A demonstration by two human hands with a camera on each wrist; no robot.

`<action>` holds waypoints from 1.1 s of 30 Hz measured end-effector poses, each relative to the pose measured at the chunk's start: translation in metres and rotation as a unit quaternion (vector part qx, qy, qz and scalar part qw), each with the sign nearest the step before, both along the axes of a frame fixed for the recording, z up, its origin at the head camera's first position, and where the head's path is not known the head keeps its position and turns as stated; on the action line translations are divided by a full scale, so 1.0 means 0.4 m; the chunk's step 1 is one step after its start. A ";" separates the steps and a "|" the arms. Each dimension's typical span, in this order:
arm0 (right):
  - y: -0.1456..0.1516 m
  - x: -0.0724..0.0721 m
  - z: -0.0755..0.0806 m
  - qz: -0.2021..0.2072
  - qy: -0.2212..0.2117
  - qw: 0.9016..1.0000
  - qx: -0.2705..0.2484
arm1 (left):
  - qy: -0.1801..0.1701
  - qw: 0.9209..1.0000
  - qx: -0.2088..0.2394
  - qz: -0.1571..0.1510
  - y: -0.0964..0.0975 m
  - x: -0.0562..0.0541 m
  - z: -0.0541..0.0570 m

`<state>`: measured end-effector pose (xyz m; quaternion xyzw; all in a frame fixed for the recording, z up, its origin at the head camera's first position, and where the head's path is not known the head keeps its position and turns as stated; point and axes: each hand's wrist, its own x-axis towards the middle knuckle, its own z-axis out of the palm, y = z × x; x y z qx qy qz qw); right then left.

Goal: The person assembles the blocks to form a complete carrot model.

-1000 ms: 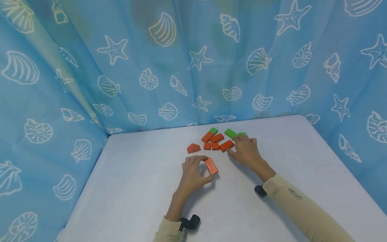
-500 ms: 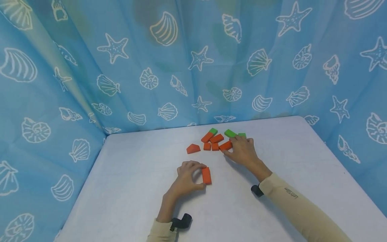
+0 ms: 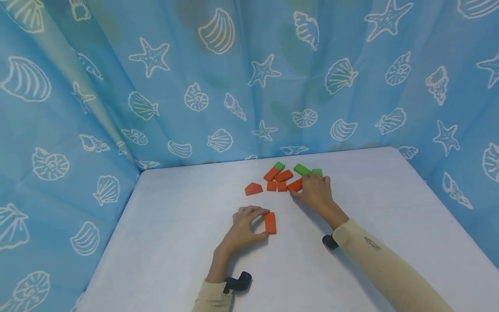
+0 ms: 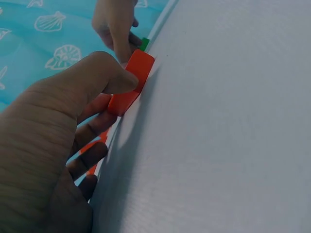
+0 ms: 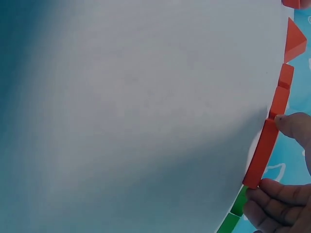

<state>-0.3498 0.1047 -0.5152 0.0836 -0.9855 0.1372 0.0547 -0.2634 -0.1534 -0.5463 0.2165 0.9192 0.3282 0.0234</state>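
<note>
Red oblong block (image 3: 270, 222) | over or on white table (image 3: 175, 208), cannot tell which | left hand (image 3: 245, 227) pinches it, thumb against fingers | right hand (image 3: 316, 190) pinches second red block (image 3: 295, 185) by its ends | seemingly early: one piece apart; red pentagonal block (image 3: 253, 189), small red squares (image 3: 271, 186), green blocks (image 3: 302, 169) lie ungripped

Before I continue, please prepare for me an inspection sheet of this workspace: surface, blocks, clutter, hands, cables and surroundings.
Surface: white tabletop.
Blocks in hand: near red block; far red block.
Other blocks: peaked red block, two small square red blocks, two longer red blocks, three green blocks partly covered.
Clutter: nothing seen.
Left hand: pinches the near red block between thumb and fingers.
Right hand: grips the far red block by its ends.
Cables: nothing seen.
Surroundings: blue curtain with white shells and starfish.
</note>
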 end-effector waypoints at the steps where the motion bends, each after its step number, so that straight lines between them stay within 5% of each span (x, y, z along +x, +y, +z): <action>1: 0.001 -0.001 0.000 -0.002 0.004 1.000 -0.001 | 0.003 1.000 0.001 0.001 0.001 0.000 -0.002; 11: 0.022 0.038 0.027 0.022 0.010 0.999 -0.037 | 0.010 1.000 0.008 0.001 0.000 0.007 -0.018; 24: 0.016 0.170 0.046 0.156 0.016 0.986 -0.061 | 0.031 0.999 0.040 -0.011 -0.009 0.005 -0.007; 33: -0.010 0.202 0.033 0.212 -0.008 0.976 -0.049 | 0.038 0.998 0.044 -0.024 -0.012 0.005 -0.012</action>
